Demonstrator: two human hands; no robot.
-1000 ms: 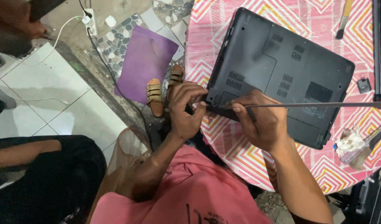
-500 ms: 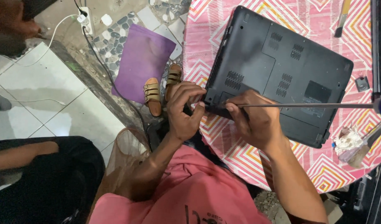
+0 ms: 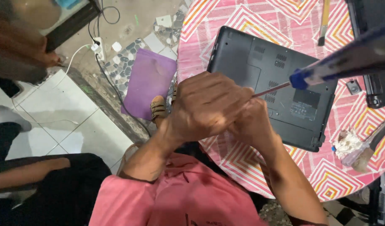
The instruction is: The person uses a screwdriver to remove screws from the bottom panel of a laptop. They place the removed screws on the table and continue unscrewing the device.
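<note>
Both hands have come up off the laptop's near edge since the earlier pictures and now fill the middle of the frame, and the screwdriver that lay as a thin line across the laptop now swings up toward the camera.

Across the right of the frame spreads the round table [image 3: 242, 175] under a pink, orange and white zigzag cloth, set there as the work surface. On it, upper centre, the black laptop [image 3: 259, 62] lies bottom side up, so its vents and cover panels face the person. Left of the table, on the stone floor, a purple mat [image 3: 148, 83] lies near a white power strip [image 3: 98, 46] with its cables.

At the centre the left hand [image 3: 205, 106] closes over the right hand [image 3: 253, 125], the 2 clasped together, probably to steady the tool. Their fingers curl shut around the end of the screwdriver [image 3: 339, 62], though the exact grip is hidden under the left hand. Its thin shaft runs up and right to a blue handle, blurred at the right edge.

At the lower right lie a wad of white tissue [image 3: 345, 142] and a small brush [image 3: 368, 144]. A small dark part [image 3: 353, 86] sits just right of the laptop.
</note>
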